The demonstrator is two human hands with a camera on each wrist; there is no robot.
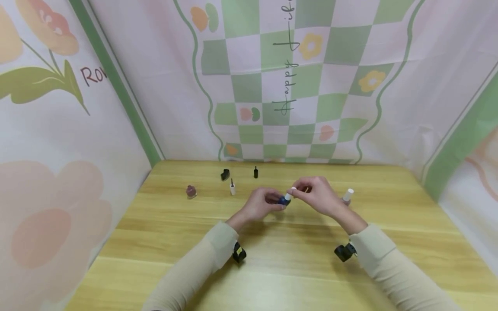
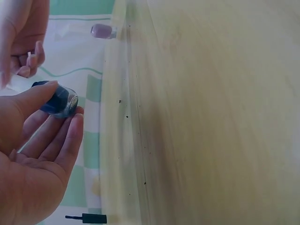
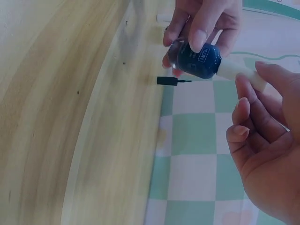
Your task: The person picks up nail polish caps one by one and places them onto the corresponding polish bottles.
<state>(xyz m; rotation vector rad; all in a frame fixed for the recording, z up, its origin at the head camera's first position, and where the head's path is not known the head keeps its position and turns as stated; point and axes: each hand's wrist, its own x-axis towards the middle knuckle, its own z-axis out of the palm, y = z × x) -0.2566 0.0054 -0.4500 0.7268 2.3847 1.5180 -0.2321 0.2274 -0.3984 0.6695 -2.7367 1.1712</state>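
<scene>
- Nearest in the head view: two pale sleeves [image 1: 186, 272], reaching over a wooden table [image 1: 292, 276] from near left and near right.
- Between both hands and touching both: a blue bottle [image 1: 283, 201], tilted, with a white cap [image 1: 287, 197] toward the far right.
- Gripping the bottle between thumb and fingers: left hand [image 1: 260, 204]. Pinching the cap: right hand [image 1: 317, 195].
- Key relation, by judgement: long axis running from hand to hand, bottle end nearer the left, cap end nearer the right, alignment of the two likely counting most.
- Far left: plum bottle [image 1: 191, 191], white brush cap [image 1: 232, 189], black brush cap [image 1: 255, 172]. Right, partly behind the right forearm: white-capped bottle [image 1: 349, 195].
- Left wrist view, additionally: clear base [image 2: 72, 103] and left fingers fairly straight beneath; right-hand pinch barely visible.
- Right wrist view, additionally: pale lettering [image 3: 202, 54], and the cap between right thumb and forefinger, other fingers loosely bent. Cannot tell how tightly screwed.
</scene>
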